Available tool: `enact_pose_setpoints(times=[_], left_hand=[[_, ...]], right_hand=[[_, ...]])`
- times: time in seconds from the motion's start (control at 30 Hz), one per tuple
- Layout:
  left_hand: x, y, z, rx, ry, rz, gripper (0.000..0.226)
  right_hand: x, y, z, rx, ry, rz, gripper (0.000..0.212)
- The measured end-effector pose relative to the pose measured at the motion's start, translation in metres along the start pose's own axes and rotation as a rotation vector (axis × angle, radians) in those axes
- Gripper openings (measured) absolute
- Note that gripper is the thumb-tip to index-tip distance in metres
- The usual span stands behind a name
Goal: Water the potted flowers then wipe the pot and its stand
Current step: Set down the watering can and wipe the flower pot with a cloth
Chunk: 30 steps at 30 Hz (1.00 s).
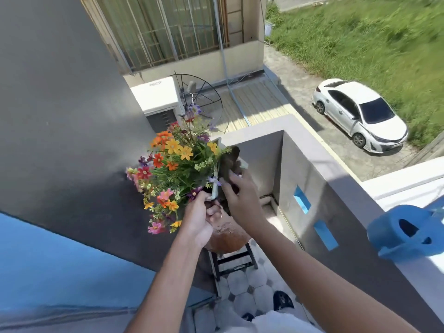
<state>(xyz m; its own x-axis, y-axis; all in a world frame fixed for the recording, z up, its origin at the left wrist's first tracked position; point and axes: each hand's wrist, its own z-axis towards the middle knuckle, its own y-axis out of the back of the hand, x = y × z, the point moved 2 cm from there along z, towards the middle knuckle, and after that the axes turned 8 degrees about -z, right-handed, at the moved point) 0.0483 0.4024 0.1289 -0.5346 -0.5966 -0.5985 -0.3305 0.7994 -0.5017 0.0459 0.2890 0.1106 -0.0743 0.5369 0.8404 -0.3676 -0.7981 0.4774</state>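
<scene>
A brown clay pot (228,239) full of orange, yellow, red and pink flowers (173,169) stands on a black metal stand (234,263) in the balcony corner. My left hand (201,219) grips the pot's rim at its near side. My right hand (237,195) presses a dark cloth (229,162) against the rim on the right side of the pot. The cloth covers part of the rim, and my arms hide much of the pot's body.
A blue watering can (406,231) sits on the white parapet ledge (422,272) at right. A grey wall (60,116) rises close on the left. Patterned tiles (247,292) cover the narrow floor below. Far beneath, a white car (360,114) is parked.
</scene>
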Motion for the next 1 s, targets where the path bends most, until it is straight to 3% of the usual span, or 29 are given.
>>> enact_pose_setpoints(times=[0.17, 0.23, 0.5, 0.7, 1.0], left_hand=[[-0.005, 0.009, -0.005, 0.008, 0.019, 0.062, 0.024], [-0.004, 0.011, -0.007, 0.007, 0.016, 0.059, 0.024], [-0.004, -0.003, -0.014, 0.025, 0.012, 0.042, 0.019], [-0.009, 0.005, -0.020, 0.049, 0.054, 0.014, 0.015], [-0.007, -0.002, -0.029, 0.084, -0.008, 0.093, 0.019]], right_hand=[[-0.047, -0.009, -0.022, -0.013, -0.243, -0.044, 0.020], [-0.047, -0.009, -0.020, -0.039, -0.296, -0.052, 0.037], [0.006, 0.001, -0.010, -0.130, -0.013, -0.040, 0.012], [-0.045, 0.006, -0.025, -0.038, -0.227, -0.178, 0.017], [0.027, 0.012, 0.008, -0.196, -0.009, 0.066, 0.014]])
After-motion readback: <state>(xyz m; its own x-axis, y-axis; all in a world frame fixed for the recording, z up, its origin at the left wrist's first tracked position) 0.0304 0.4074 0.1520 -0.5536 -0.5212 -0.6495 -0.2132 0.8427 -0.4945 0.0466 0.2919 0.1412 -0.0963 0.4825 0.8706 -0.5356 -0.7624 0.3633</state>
